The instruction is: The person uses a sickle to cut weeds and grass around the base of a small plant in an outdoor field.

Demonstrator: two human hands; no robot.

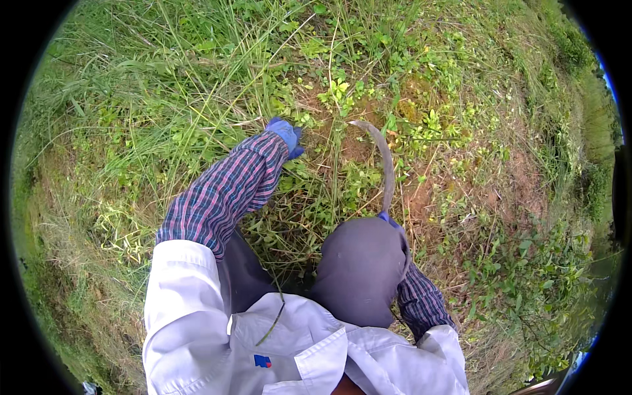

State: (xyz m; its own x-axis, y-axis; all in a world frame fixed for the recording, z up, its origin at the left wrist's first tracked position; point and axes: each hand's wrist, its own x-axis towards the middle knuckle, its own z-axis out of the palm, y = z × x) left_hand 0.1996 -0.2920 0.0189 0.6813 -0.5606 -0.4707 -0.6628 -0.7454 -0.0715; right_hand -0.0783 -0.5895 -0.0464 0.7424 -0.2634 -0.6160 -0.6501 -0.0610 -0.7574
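Note:
My left hand (287,137), in a blue glove, reaches into the grass ahead of me. Its fingers are partly turned away and leaves surround them, so I cannot see whether they grip any stems. A sickle (388,168) with a curved, dull metal blade points forward on the right, its tip bending left toward the bare soil. My right hand (391,220), also in a blue glove, is closed at the base of that blade. My knee (363,269) hides most of this hand and the sickle's handle.
Tall green grass (197,79) stands at the front left. Low leafy weeds (340,96) grow amid patches of reddish soil (355,148). A leafy shrub (528,271) is at the right. One grass stem (276,316) lies across my white shirt (187,306).

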